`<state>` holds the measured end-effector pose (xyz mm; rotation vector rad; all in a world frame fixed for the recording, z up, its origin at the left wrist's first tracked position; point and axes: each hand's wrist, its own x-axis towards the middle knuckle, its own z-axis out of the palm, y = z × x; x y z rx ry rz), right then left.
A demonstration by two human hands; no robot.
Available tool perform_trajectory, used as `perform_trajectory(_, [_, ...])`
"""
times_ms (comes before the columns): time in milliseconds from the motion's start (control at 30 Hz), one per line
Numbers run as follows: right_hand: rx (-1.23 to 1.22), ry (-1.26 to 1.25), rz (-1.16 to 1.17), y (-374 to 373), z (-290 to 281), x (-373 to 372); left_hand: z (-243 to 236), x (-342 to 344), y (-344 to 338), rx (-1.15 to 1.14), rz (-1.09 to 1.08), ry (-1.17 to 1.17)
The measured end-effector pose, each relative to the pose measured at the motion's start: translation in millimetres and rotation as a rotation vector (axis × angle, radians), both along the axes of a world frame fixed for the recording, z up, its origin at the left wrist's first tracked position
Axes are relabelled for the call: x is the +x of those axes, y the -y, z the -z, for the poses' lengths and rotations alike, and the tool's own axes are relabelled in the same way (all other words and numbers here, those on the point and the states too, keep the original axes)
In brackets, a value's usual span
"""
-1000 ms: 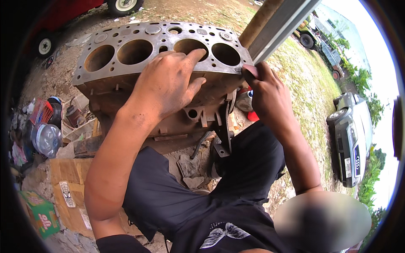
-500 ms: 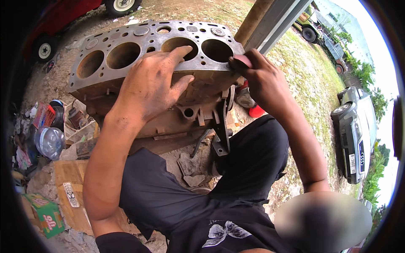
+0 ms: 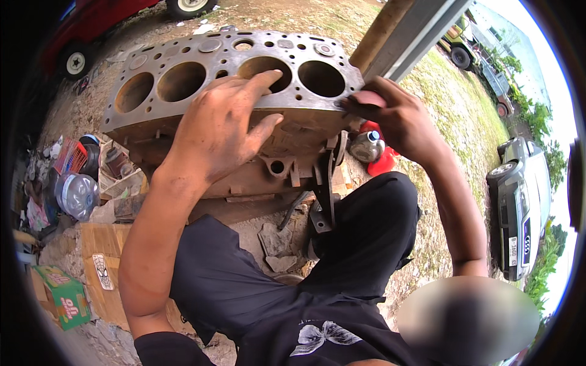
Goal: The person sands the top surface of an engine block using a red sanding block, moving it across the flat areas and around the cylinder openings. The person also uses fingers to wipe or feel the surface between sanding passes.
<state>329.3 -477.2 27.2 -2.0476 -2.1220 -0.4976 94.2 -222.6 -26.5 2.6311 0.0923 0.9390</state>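
Observation:
A grey metal engine block [image 3: 201,55] with a row of large round cylinder bores stands in front of me, its flat top face up and its sides rusty brown. My left hand [image 3: 213,128] rests at the near edge of the top, fingers spread, the index finger reaching over a bore right of the middle. Nothing is held in it. At the block's right end, my right hand [image 3: 403,116] grips a small dull-red pad [image 3: 370,99], whose exact kind I cannot make out. That hand's fingertips are by the corner of the top face.
A metal post [image 3: 415,43] rises just behind the block's right end. Below it stand a bottle [image 3: 366,146] and a red container [image 3: 383,161]. On the left lie a clear plastic jug [image 3: 78,195], a green carton [image 3: 61,299] and a wooden board [image 3: 116,241]. A car [image 3: 519,207] stands far right.
My right hand and the red pad have shifted slightly outward to the right, past the block's corner. My left hand stays in place. The whole view has moved a little.

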Motion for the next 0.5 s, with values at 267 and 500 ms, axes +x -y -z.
perform_trajectory(267, [0.021,0.026,-0.048,2,8,18,-5,2,5,-0.027,-0.012,0.003])
perform_trajectory(500, [0.049,-0.029,-0.037,-21,2,-1,-3,9,8,-0.007,-0.035,-0.014])
